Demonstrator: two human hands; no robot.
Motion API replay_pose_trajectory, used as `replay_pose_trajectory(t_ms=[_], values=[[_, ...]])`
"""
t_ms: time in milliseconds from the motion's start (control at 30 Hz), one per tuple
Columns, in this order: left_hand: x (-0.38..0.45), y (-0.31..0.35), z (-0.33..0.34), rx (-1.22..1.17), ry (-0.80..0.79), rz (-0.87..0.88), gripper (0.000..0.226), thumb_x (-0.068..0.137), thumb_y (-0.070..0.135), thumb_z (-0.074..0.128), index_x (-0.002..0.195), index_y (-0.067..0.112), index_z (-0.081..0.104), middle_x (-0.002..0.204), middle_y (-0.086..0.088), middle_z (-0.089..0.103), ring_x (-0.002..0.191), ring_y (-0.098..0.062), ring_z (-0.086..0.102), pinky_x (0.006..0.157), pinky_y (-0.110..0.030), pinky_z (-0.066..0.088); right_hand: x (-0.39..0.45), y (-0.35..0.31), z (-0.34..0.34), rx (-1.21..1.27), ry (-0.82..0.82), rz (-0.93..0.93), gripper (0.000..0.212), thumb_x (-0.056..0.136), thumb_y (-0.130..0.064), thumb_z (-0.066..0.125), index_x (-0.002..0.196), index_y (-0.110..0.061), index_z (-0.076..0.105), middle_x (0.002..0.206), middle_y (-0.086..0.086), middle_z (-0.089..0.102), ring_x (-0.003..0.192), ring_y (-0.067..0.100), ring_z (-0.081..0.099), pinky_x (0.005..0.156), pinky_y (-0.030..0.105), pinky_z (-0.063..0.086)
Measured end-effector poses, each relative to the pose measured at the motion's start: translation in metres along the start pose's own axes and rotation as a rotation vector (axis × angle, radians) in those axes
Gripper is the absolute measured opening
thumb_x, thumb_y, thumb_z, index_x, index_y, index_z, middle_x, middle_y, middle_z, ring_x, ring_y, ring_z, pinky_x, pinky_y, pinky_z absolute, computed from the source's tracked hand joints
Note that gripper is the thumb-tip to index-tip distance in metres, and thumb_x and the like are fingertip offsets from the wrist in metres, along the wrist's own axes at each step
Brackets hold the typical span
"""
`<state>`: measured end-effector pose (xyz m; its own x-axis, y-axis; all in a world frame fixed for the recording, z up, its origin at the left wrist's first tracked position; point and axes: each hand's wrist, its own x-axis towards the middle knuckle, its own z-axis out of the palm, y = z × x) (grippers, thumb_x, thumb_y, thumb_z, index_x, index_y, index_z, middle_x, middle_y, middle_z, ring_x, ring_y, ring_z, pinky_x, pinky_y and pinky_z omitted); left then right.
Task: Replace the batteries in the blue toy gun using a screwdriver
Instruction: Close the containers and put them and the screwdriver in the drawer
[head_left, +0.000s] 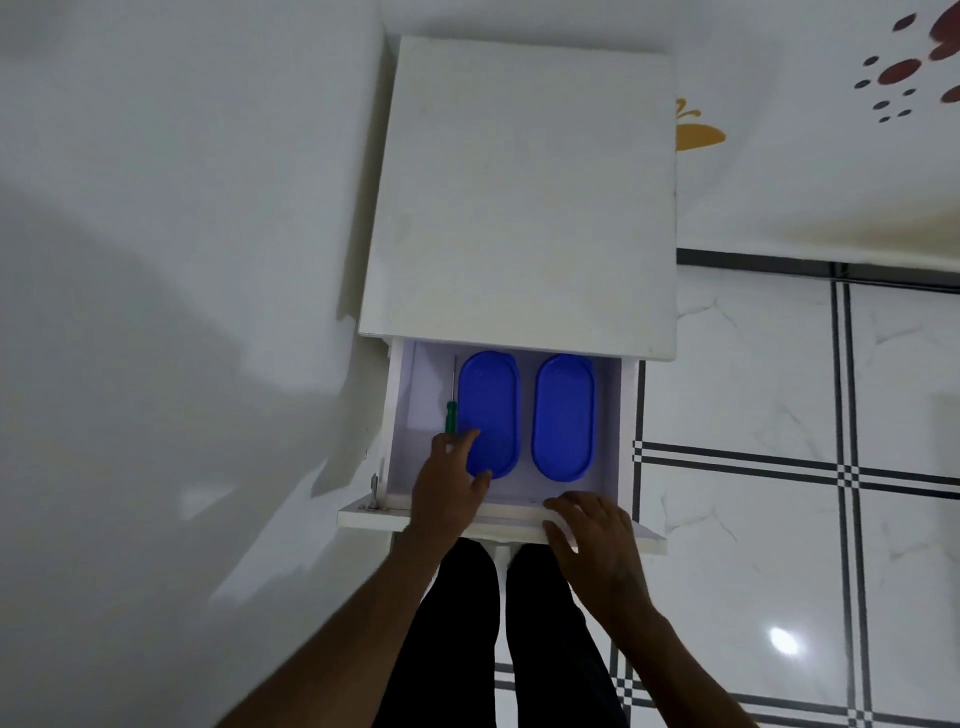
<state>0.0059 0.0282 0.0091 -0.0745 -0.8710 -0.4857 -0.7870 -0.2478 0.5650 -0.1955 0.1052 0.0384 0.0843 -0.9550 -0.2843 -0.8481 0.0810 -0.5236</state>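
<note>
While the drawer (626, 415) stands pulled out, two blue lidded boxes (563, 415) lie inside; no toy gun is visible. Right hand (597, 540) rests flat on the front, steadying. Left hand (452, 478), fingers loose, reaches the green screwdriver (451, 413).

A slim green-handled screwdriver with a thin metal shaft (451, 410) lay lengthwise near the open white drawer's (402, 415) left wall, shaft pointing toward the back.
</note>
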Motion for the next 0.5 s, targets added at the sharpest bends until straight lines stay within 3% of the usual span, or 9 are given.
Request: replay_pose_trajectory(t_ms=[100, 267, 400, 500], values=[[0.004, 0.001, 0.006, 0.054, -0.019, 0.02, 0.073, 0.089, 0.018, 0.065, 0.152, 0.022, 0.027, 0.144, -0.014, 0.034, 0.115, -0.025, 0.058, 0.095, -0.033, 0.052, 0.003, 0.009, -0.003, 0.048, -0.07, -0.036, 0.037, 0.081, -0.034, 0.074, 0.115, -0.02, 0.069, 0.114, 0.001, 0.07, 0.108, 0.021, 0.064, 0.095, 0.038, 0.047], [0.008, 0.003, 0.01, 0.066, -0.024, 0.093, 0.075, 0.087, 0.005, 0.063, 0.152, 0.02, 0.028, 0.141, -0.017, 0.039, 0.116, -0.029, 0.056, 0.097, -0.033, 0.05, -0.001, 0.014, -0.001, 0.023, -0.144, -0.079, 0.037, 0.07, -0.02, 0.085, 0.105, -0.016, 0.074, 0.114, 0.007, 0.07, 0.106, 0.028, 0.066, 0.09, 0.046, 0.055], [0.013, 0.004, 0.006, 0.066, 0.003, 0.046, 0.072, 0.091, 0.018, 0.064, 0.152, 0.017, 0.026, 0.144, -0.016, 0.038, 0.122, -0.028, 0.053, 0.097, -0.034, 0.049, -0.006, 0.01, 0.001, 0.032, -0.07, -0.1, 0.038, 0.065, -0.014, 0.089, 0.1, -0.015, 0.075, 0.109, 0.009, 0.072, 0.099, 0.031, 0.069, 0.081, 0.046, 0.058], [0.021, 0.014, 0.006, -0.098, 0.012, -0.073, 0.083, 0.088, 0.021, 0.069, 0.153, 0.017, 0.017, 0.146, -0.015, 0.039, 0.129, -0.03, 0.047, 0.099, -0.038, 0.046, -0.008, 0.009, 0.002, 0.06, -0.054, -0.068, 0.037, 0.068, -0.014, 0.086, 0.103, -0.016, 0.075, 0.112, 0.009, 0.071, 0.103, 0.031, 0.067, 0.085, 0.048, 0.057]])
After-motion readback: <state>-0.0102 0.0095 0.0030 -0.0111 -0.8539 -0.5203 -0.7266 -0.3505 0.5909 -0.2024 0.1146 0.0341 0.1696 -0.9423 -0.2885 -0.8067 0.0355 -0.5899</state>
